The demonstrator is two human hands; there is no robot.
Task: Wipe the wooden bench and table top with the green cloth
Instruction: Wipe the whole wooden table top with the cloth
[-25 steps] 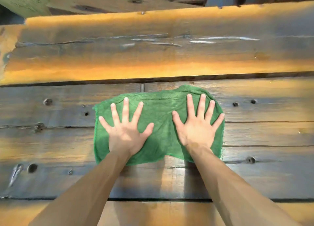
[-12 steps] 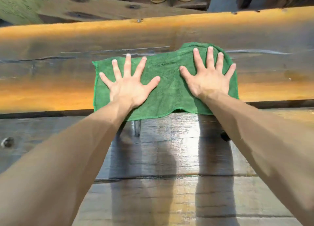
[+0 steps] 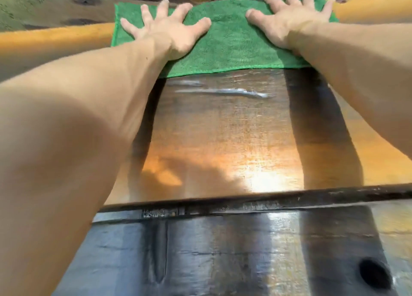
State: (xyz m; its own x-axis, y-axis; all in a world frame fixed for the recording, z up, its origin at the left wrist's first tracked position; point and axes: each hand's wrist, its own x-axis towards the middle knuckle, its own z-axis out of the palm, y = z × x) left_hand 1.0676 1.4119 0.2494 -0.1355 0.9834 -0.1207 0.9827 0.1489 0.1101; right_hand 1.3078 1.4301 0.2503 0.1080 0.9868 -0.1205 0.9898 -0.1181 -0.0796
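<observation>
Both hands, left hand (image 3: 166, 31) and right hand (image 3: 287, 19), press spread-fingered on the green cloth (image 3: 227, 44); apparently no writing.

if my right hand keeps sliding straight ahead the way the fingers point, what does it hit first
Probably nothing on the wood: the right hand already has its fingertips at the far edge of the green cloth; beyond looks like open drop, depth unclear.

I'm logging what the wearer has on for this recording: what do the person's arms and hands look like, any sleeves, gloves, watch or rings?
Both forearms are bare as far as the frame shows, with no sleeve in view. The left hand and right hand wear no gloves. No watch, bracelet or ring shows on either. A small dark spot marks the left forearm near the wrist.
</observation>
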